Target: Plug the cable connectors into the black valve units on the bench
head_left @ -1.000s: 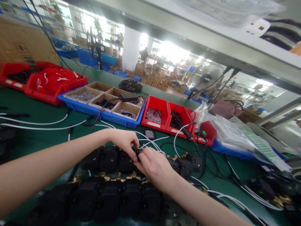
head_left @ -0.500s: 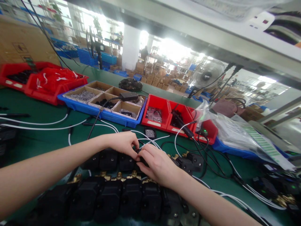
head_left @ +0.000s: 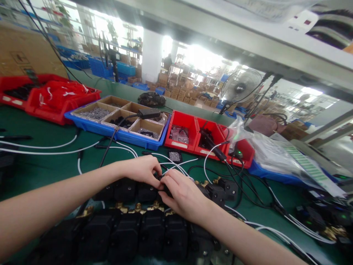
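Observation:
My left hand and my right hand meet over the back row of black units, their fingers pinched together. A small dark part shows between the fingertips, mostly hidden, with a white cable passing just behind. Beside my left hand sit black housings of the back row. Nearer to me runs a front row of black housings with brass fittings along its far edge.
Behind the hands stand a blue tray with cardboard compartments, red bins and a small dish of screws. A black electric driver leans across a bin. Cables cross the green table. A shelf hangs overhead.
The whole view has shifted slightly. Both hands stay pinched together at the same spot among the black units.

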Tool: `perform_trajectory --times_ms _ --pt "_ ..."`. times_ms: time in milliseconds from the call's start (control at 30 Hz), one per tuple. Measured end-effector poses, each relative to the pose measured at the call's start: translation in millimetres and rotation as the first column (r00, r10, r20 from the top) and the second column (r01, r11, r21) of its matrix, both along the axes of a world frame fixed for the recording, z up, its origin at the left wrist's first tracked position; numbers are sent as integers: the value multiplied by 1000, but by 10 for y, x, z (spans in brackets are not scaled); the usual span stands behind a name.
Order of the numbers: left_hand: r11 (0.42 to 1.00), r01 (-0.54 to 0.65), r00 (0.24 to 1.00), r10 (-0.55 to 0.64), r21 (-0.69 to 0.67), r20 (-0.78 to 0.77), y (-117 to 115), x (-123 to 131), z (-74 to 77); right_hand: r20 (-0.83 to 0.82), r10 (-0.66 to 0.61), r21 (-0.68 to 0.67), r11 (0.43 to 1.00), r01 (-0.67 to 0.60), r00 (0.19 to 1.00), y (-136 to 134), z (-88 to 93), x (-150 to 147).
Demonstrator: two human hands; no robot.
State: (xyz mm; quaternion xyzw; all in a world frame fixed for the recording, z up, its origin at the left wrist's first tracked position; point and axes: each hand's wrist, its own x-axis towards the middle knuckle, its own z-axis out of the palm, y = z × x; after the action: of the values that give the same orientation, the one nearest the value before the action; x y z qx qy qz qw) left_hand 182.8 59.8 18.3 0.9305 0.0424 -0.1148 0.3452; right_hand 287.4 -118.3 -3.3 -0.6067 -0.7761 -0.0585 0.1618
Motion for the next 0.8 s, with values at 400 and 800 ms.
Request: perform_trajectory --times_ms 400,800 --pt "999 15 1000 -16 44 12 -13 -3 38 8 -31 12 999 31 999 8 -109 -29" --pt "901 -227 964 262 -370 48 -34 -101 197 -347 -68 132 984 121 935 -94 326 103"
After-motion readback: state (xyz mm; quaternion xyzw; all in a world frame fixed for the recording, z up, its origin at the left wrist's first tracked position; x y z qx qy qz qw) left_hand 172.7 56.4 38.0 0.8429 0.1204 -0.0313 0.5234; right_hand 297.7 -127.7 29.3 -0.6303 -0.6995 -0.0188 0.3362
